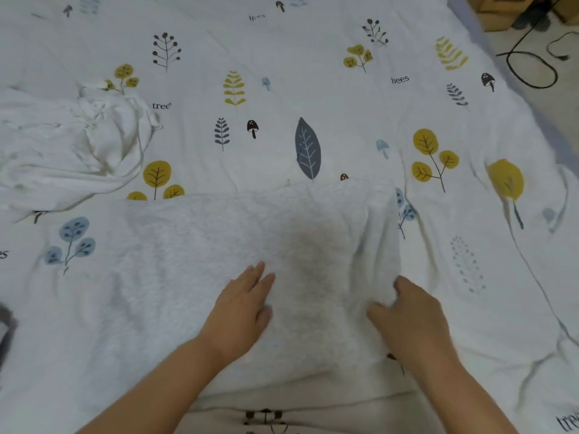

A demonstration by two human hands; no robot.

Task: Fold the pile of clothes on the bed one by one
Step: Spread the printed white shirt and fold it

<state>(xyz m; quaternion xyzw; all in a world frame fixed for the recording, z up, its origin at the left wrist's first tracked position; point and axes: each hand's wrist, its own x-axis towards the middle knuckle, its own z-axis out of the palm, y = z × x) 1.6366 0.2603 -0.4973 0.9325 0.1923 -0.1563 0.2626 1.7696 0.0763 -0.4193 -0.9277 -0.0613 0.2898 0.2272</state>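
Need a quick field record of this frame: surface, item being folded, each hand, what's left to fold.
surface: bed sheet, white with leaf and mushroom print
item in work: white fleecy garment, spread flat near the person
left hand: fingers straight, pressing flat on the garment
right hand: fingers curled, gripping the garment's right edge
waiting: crumpled white cloth, far left
off bed: black cable on floor, top right
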